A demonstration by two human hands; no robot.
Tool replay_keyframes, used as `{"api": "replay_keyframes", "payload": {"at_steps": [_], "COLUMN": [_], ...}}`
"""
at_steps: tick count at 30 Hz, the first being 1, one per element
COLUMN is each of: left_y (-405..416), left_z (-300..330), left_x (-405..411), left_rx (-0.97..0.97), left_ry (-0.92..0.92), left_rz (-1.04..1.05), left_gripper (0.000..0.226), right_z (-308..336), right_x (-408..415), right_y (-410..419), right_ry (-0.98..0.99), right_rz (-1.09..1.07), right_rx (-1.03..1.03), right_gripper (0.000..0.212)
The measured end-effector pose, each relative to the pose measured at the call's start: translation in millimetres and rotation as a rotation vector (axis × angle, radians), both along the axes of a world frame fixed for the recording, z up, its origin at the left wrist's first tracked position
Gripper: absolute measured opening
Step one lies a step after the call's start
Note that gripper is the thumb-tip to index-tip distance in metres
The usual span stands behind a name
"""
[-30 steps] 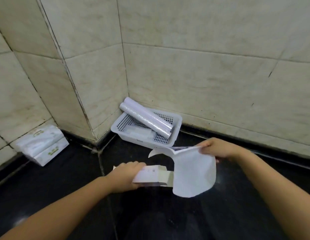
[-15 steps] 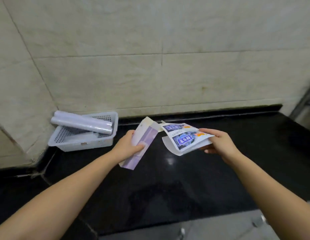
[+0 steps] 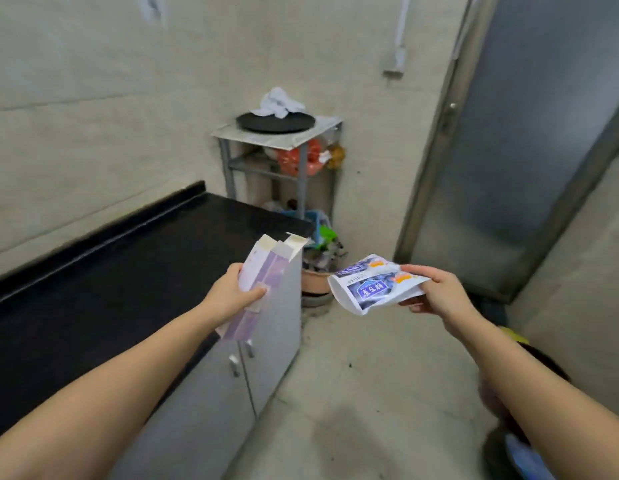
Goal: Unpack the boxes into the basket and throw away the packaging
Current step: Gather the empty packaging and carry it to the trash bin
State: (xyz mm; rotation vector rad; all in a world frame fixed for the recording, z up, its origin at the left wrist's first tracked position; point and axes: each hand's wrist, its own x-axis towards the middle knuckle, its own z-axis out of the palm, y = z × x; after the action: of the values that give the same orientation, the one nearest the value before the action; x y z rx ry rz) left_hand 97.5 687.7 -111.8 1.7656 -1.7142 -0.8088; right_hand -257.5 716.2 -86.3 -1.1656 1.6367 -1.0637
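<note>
My left hand [image 3: 233, 292] grips a long purple and white cardboard box [image 3: 263, 271] with its top flaps open, held upright over the right end of the black counter [image 3: 110, 289]. My right hand [image 3: 436, 289] holds a folded white paper sheet with blue printed labels [image 3: 373, 287] out over the floor. The two hands are apart. The white basket is out of view.
A metal shelf stand [image 3: 280, 157] with a black pan [image 3: 276, 121] and a white cloth stands in the corner. Bins and bags of rubbish [image 3: 320, 251] sit on the floor below it. Grey cabinet doors [image 3: 245, 358] lie under the counter. A metal door [image 3: 515, 140] is at right.
My view has swung right, away from the basket in the corner, toward the counter's end and the floor. Both hands keep their hold on the box and the paper.
</note>
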Motion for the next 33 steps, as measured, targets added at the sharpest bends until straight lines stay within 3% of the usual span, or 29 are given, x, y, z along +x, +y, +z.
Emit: {"api": "replay_keyframes", "payload": {"at_steps": [7, 11, 16, 21, 28, 33], "left_y": [-32.9, -45.5, -53.6, -81.0, -96.5, -86.5], "left_z": [-24.7, -42.5, -70.5, -93.4, -128.0, -163.5], "left_x": [-264.8, -380.5, -505.6, -604.5, -702.2, -749.0], "left_rx": [-0.007, 0.046, 0.115, 0.158, 0.314, 0.39], "left_ry": [-0.03, -0.031, 0.002, 0.073, 0.04, -0.005], "left_rz": [-0.413, -0.592, -0.752, -0.866, -0.917, -0.936], "left_gripper": [0.056, 0.052, 0.052, 0.039, 0.063, 0.068], "right_z": [-14.6, -36.3, -67.0, -89.3, -124.2, -161.9], "right_x": [-206.8, -279.7, -351.2, -420.7, -494.6, -544.3], "right_y": [80.7, 125.5, 144.1, 117.8, 101.1, 96.6], "right_ry": [0.066, 0.059, 0.078, 0.121, 0.282, 0.317], "right_rz": [-0.332, -0.494, -0.544, -0.673, -0.672, -0.605], "right_rx": [0.037, 0.095, 0.17, 0.204, 0.388, 0.473], "right_gripper": [0.05, 0.043, 0.042, 0.038, 0.031, 0.028]}}
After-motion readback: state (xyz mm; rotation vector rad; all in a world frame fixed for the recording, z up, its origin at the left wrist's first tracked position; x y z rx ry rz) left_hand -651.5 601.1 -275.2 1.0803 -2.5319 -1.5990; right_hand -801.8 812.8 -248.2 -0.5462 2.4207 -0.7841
